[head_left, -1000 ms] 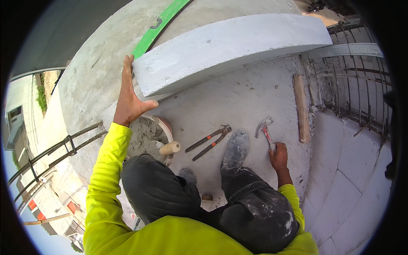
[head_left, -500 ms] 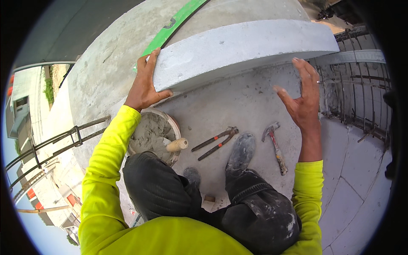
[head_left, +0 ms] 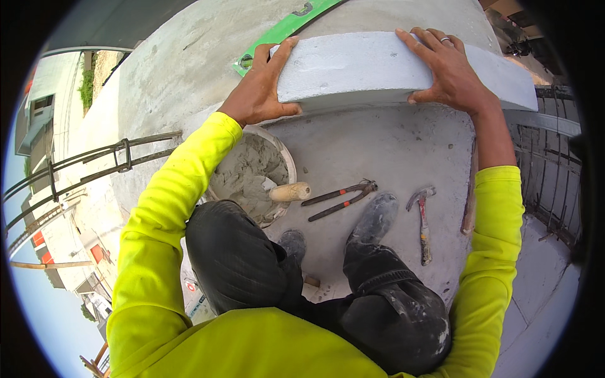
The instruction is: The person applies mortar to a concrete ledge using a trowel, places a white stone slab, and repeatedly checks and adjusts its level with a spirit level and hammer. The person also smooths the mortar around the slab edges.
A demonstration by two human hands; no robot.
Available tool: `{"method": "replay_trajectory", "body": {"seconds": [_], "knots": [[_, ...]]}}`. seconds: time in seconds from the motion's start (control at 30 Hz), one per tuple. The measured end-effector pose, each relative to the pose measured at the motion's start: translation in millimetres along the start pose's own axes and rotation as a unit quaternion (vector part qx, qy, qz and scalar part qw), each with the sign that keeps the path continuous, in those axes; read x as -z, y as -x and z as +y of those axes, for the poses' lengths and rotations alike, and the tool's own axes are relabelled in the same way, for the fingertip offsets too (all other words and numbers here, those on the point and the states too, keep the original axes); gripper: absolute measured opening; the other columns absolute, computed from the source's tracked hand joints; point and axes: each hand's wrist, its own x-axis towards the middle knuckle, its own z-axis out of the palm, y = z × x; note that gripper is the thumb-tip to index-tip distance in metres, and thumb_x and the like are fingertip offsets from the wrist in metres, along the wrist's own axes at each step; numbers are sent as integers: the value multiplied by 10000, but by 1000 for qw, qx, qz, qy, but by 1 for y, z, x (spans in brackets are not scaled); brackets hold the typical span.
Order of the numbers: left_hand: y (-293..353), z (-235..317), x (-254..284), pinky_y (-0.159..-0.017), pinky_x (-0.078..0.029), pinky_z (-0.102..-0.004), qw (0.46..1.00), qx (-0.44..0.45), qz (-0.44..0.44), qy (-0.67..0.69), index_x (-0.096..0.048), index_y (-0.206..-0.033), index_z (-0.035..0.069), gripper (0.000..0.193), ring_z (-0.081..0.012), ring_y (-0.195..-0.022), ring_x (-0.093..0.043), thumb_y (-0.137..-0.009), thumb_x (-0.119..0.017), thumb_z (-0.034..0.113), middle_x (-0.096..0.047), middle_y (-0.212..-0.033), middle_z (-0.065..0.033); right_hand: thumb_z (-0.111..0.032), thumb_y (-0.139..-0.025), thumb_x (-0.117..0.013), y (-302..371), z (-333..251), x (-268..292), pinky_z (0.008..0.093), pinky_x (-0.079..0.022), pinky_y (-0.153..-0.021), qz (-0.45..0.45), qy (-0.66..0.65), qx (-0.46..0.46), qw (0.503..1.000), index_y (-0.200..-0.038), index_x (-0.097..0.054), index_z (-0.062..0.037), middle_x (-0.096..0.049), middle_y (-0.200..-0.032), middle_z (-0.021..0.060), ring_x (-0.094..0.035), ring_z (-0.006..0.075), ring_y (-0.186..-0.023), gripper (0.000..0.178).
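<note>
A long white concrete block (head_left: 353, 66) lies across the far side of the floor in front of me. My left hand (head_left: 263, 85) grips its left end, with the thumb on the near face and the fingers over the top. Farther right along the same block, my right hand (head_left: 444, 70) clasps it from above, thumb on the near side and fingers over the far edge. A ring shows on one finger. Just behind the block's left end lies a green spirit level (head_left: 277, 34). Below my left hand stands a bucket of grey mortar (head_left: 242, 167) with a wooden-handled trowel (head_left: 290, 192) in it.
Pincers (head_left: 340, 198) with orange-marked handles lie on the concrete floor (head_left: 378, 145) beside my boot (head_left: 373, 217). A claw hammer (head_left: 424, 227) lies to their right. Rebar (head_left: 94, 164) juts out at the left, and a steel cage (head_left: 551, 157) stands at the right beside a block wall.
My right hand has come from the air onto the block and taken hold of it. My left hand stays on the left end. The whole view has shifted slightly.
</note>
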Motion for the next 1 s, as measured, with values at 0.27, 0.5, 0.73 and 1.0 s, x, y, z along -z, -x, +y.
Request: {"method": "replay_trajectory", "body": {"seconds": [0.27, 0.5, 0.73, 1.0], "knots": [[-5, 1, 7, -1084, -458, -482, 1000, -7, -11, -3, -235, -1604, 163, 1178, -491, -1250, -503, -644, -902, 308, -347, -1419, -277, -383, -504, -967, -6, 4, 9, 520, -232, -1274, -16, -9, 17, 1000, -1586, -336, -327, -424, -1584, 86, -355, 328, -1474, 1254], [-16, -2, 11, -1134, -434, -439, 999, 30, -7, -25, -263, -1609, 183, 1183, -445, -1273, -513, -608, -876, 329, -409, -1432, -228, -363, -519, -961, -13, 12, 0, 525, -233, -1271, 2, -24, 6, 1000, -1580, -355, -321, -423, -1584, 103, -349, 339, -1479, 1223], [-43, -18, 22, -1102, -472, -435, 999, 10, 31, -37, -294, -1598, 194, 1148, -423, -1282, -533, -603, -860, 283, -434, -1450, -238, -425, -680, -882, -32, 9, 28, 543, -268, -1197, -37, -63, -15, 997, -1527, -402, -103, -444, -1510, 231, -378, 399, -1432, 1025], [-84, -47, 46, -1273, -138, -490, 989, 37, -97, -107, -160, -1612, 41, 1113, -467, -1538, -116, -746, -780, 365, -176, -1642, -305, -455, -669, -885, -55, 7, 48, 554, -279, -1168, -83, -85, -52, 992, -1509, -416, -30, -468, -1452, 272, -414, 426, -1379, 1051]]}}
